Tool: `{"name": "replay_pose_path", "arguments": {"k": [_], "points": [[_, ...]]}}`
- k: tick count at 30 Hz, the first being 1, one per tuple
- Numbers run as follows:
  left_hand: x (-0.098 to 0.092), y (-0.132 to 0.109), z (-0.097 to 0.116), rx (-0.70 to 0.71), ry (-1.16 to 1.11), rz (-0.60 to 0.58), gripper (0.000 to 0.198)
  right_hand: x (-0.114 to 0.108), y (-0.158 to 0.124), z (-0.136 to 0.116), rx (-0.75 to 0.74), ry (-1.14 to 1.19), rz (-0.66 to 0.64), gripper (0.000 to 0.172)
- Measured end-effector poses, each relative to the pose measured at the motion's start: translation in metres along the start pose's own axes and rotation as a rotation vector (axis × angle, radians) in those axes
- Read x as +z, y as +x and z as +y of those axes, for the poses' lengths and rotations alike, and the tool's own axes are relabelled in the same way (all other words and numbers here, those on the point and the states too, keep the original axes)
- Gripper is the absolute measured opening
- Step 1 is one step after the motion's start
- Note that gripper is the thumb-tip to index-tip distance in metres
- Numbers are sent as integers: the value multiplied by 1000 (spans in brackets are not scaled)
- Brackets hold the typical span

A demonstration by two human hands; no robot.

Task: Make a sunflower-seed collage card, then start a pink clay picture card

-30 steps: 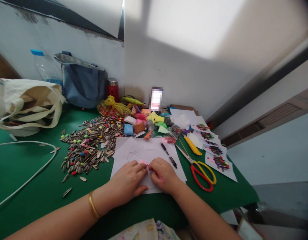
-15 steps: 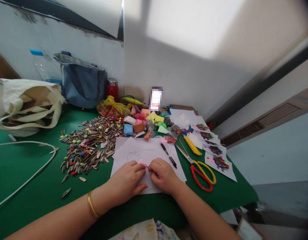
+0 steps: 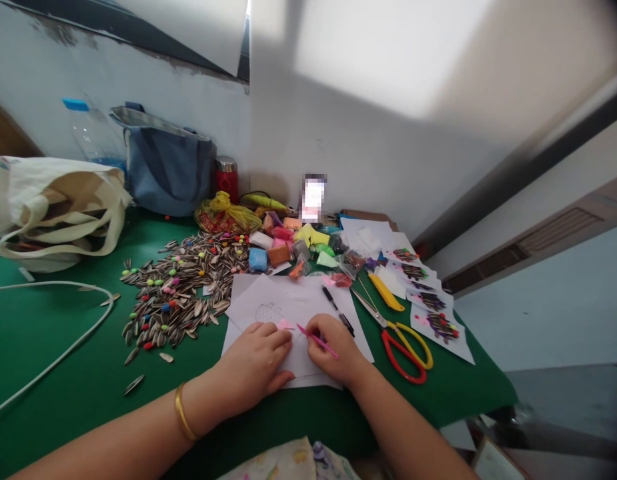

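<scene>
White paper sheets [image 3: 308, 300] lie in front of me, with a round dotted drawing [image 3: 268, 313] on the top one. My left hand [image 3: 255, 360] rests flat on the paper, fingers stretched out beside a small pink patch [image 3: 287, 325] that looks like modelling clay. My right hand [image 3: 333, 347] is closed round a slim pink modelling tool [image 3: 318, 341], whose pointed tip is over the paper just right of the pink patch. A black pen [image 3: 338, 311] lies on the sheets beyond my right hand.
Striped sunflower seeds [image 3: 188, 287], some coloured, are heaped to the left. Bagged clay [image 3: 278, 253] lies at the back. Scissors [image 3: 388, 327], a yellow cutter [image 3: 387, 292] and decorated cards [image 3: 448, 340] lie right. Bags [image 3: 168, 167], a white cable [image 3: 83, 333] and a phone [image 3: 313, 198] are around.
My right hand has moved a little to the right, away from the pink patch, and the pink modelling tool now shows more fully. My left hand stays nearly where it was.
</scene>
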State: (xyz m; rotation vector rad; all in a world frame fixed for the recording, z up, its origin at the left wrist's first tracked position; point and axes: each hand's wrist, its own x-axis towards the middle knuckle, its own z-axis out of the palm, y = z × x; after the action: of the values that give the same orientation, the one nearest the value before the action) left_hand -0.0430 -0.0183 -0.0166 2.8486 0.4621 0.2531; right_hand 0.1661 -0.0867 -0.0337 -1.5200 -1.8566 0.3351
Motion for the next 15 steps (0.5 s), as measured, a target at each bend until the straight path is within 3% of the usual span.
{"name": "replay_pose_path", "arguments": {"k": [15], "points": [[4, 0, 2, -18, 74, -17, 40, 4, 1, 0, -92, -25, -52, 21]]}}
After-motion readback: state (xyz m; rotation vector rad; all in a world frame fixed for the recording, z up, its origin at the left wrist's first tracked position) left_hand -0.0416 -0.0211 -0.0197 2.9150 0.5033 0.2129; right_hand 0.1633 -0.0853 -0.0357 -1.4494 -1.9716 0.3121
